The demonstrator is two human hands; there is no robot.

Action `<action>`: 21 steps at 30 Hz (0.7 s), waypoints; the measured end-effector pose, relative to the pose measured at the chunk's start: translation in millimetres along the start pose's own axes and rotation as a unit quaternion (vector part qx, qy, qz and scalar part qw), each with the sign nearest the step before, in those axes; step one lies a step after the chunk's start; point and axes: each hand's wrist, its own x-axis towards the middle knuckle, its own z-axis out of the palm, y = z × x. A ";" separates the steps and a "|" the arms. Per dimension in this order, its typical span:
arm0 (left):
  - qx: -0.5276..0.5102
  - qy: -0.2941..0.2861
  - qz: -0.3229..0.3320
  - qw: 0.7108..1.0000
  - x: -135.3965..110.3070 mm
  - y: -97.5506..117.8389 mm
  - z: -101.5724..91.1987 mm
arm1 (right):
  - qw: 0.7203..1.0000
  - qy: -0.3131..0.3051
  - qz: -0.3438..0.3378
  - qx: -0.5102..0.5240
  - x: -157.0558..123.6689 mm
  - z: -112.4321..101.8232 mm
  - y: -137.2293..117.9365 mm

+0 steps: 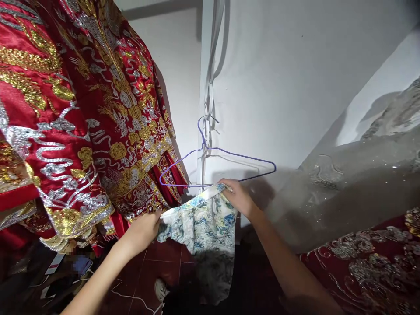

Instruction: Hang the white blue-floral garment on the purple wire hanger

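A light garment with a blue and yellow floral print [210, 223] is stretched by its waistband between my two hands, its cloth hanging down into shadow. My left hand [146, 227] grips the waistband's left end, fingers closed. At the right end, my right hand [239, 199] pinches the band, set higher than the left. Just behind and above hangs a purple wire hanger [244, 155], its lower bar partly covered by my right hand. Whether the garment touches the hanger I cannot tell.
Red robes with gold and silver embroidery [121, 105] hang at left. A white cord [211, 94] runs down the wall. To the right are a sheer sparkling gown [315, 201] and dark red embroidered cloth [370, 267]. A phone [82, 265] and cables lie low at left.
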 end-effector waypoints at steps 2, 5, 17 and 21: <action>-0.026 0.046 0.033 0.998 6.7 -4.0 -13.8 | 1.000 -0.008 0.005 -0.020 -6.4 -13.4 -4.5; -0.039 0.142 0.059 0.987 22.7 -2.7 -39.4 | 0.999 -0.030 0.023 -0.034 -13.8 -31.2 -18.7; -0.133 0.245 0.230 0.933 63.1 41.5 -83.2 | 0.998 0.065 -0.003 -0.004 -42.9 -57.2 -46.2; -0.132 0.221 0.232 0.938 66.5 32.0 -88.4 | 0.969 0.234 0.063 -0.057 -35.6 -99.2 -38.2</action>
